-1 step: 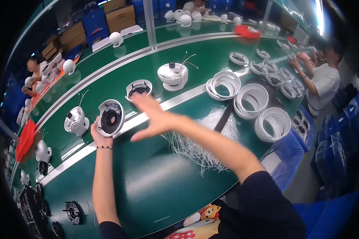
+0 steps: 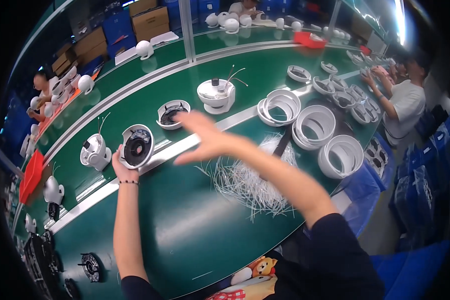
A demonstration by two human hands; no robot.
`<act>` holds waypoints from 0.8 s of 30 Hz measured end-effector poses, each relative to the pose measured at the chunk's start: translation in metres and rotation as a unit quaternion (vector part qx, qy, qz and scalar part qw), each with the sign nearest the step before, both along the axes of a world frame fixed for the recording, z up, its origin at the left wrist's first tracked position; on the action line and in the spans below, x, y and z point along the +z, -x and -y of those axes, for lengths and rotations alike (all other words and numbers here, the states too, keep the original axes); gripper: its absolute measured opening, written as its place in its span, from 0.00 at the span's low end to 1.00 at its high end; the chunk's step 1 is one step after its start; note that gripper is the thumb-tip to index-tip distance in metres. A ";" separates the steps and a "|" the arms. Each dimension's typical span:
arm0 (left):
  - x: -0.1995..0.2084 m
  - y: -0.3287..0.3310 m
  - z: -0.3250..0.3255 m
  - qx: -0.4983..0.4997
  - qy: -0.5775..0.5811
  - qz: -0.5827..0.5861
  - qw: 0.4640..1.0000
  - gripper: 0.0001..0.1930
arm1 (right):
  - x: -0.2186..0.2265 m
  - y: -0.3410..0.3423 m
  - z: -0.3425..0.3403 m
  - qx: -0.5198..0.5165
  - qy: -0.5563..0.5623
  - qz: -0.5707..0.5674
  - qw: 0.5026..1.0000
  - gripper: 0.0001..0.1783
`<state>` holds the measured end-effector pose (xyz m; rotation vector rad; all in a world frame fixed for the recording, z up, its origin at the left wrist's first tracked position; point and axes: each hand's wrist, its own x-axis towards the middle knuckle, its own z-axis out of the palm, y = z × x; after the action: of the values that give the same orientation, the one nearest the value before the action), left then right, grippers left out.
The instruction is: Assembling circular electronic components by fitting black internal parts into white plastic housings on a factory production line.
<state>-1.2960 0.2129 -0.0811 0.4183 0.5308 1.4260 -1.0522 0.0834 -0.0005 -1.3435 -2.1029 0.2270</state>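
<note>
Our left hand [image 2: 126,171] clamps its fingers on the edge of a white housing [image 2: 137,147] with a black insert, seen against the metal rail [image 2: 171,149]. Our right hand [image 2: 212,140] spreads its fingers apart near a second housing [image 2: 173,114]; motion blur leaves us unsure whether they touch it. Farther right, we see clear strips [image 2: 247,190] heaped near white rings [image 2: 317,111] on the green table [image 2: 185,222].
</note>
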 end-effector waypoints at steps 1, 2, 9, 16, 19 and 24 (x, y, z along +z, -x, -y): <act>-0.005 -0.001 -0.015 -0.022 -0.010 0.002 1.000 0.16 | 0.015 -0.032 0.006 -0.040 0.036 0.025 0.998 0.49; -0.008 0.011 -0.031 -0.030 -0.022 -0.001 0.999 0.16 | 0.030 -0.053 0.014 -0.091 0.025 0.045 0.994 0.43; -0.053 0.017 -0.108 0.036 0.081 -0.059 0.994 0.11 | 0.019 -0.204 0.033 -0.432 0.026 0.251 0.866 0.24; -0.037 0.035 -0.065 0.197 -0.095 -0.518 0.827 0.24 | -0.015 -0.237 0.037 -0.474 -0.035 0.292 0.830 0.07; 0.009 0.087 -0.019 0.227 -0.250 -0.557 0.759 0.16 | -0.006 -0.253 0.027 -0.447 -0.093 0.291 0.841 0.06; 0.030 0.211 -0.016 0.290 -0.282 -0.575 0.711 0.09 | 0.047 -0.250 0.022 -0.367 -0.258 0.225 0.865 0.06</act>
<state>-1.5073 0.2290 -0.0509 1.8431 1.3077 1.8056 -0.8024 0.0612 0.0464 -1.8246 -1.6177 -0.9811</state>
